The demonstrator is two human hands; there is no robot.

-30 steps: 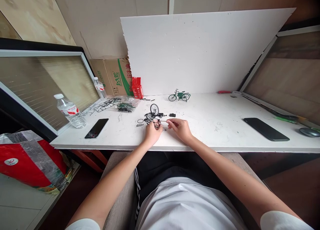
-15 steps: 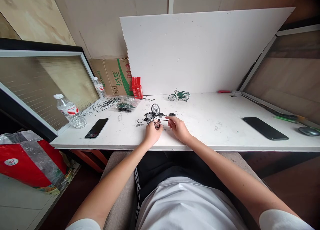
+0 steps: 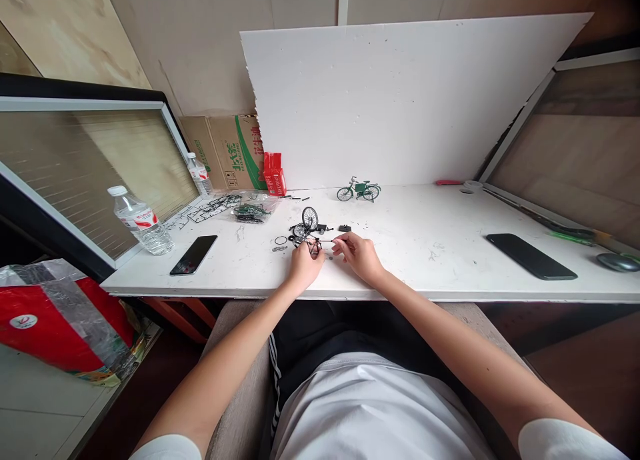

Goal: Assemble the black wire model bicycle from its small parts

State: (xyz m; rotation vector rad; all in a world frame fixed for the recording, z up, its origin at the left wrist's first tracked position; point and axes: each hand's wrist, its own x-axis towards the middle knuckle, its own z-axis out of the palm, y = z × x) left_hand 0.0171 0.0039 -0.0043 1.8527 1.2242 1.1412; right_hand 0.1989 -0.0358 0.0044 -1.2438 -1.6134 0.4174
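My left hand (image 3: 306, 261) is closed on a small dark model bicycle frame (image 3: 315, 247) just above the white table. From the right, the fingers of my right hand (image 3: 359, 255) pinch the end of a thin dark rod (image 3: 327, 240) that reaches to the frame; how the two join is too small to tell. Behind my left hand stands a black spoked model wheel (image 3: 310, 217), with more small black parts around it. A thin black ring (image 3: 281, 241) lies to the left. Past my right fingertips is a small black block (image 3: 345, 228).
At the back stands a green model bicycle (image 3: 359, 191). A clear bag of green parts (image 3: 251, 212) and black part frames (image 3: 215, 208) lie to the left, near a water bottle (image 3: 142, 221) and a phone (image 3: 194, 255). A black phone (image 3: 531, 257) and a mouse (image 3: 618, 263) are rightward.
My right hand has shifted very slightly, still pinching the rod. My left hand keeps its grip on the frame in about the same place.
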